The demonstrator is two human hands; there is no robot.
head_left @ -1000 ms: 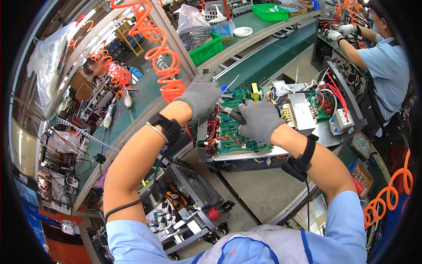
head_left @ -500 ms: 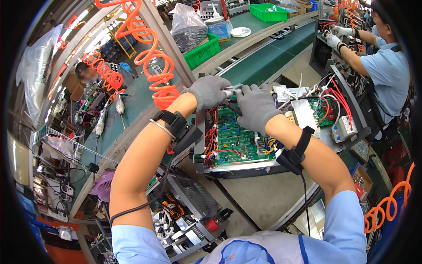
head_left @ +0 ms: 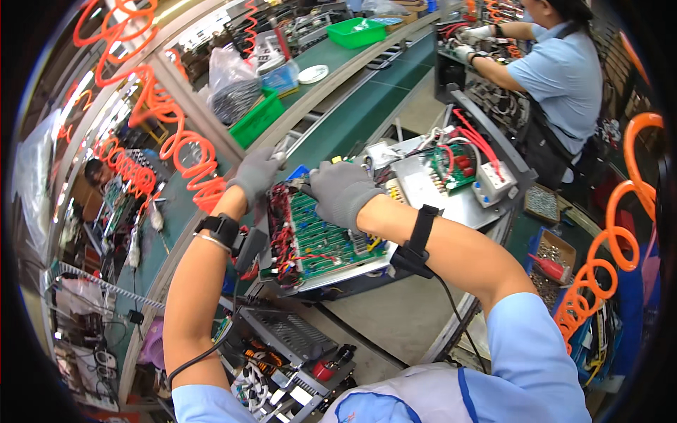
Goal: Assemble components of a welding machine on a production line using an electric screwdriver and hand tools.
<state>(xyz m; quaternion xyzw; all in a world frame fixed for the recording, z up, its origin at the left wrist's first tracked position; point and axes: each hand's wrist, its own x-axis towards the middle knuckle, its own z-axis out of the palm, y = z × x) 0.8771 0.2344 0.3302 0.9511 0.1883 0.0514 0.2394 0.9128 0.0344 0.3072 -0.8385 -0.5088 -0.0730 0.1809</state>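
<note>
Bare floor point(head_left: 388, 317) opens past the near edge of the circuit board point(head_left: 321, 236); left hand point(head_left: 257, 178) and right hand point(head_left: 342, 190) have parted, fingers curled, pinching what I can't tell.

Left hand point(head_left: 255, 178): gloved, curled, near but apart from the right hand point(head_left: 342, 194), gloved, back upward. Left forearm point(head_left: 199, 292) and right forearm point(head_left: 462, 255) diverge behind the hands.

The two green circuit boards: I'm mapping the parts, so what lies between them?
In the head view, a silver metal block lies between the large board and the small board.
</note>
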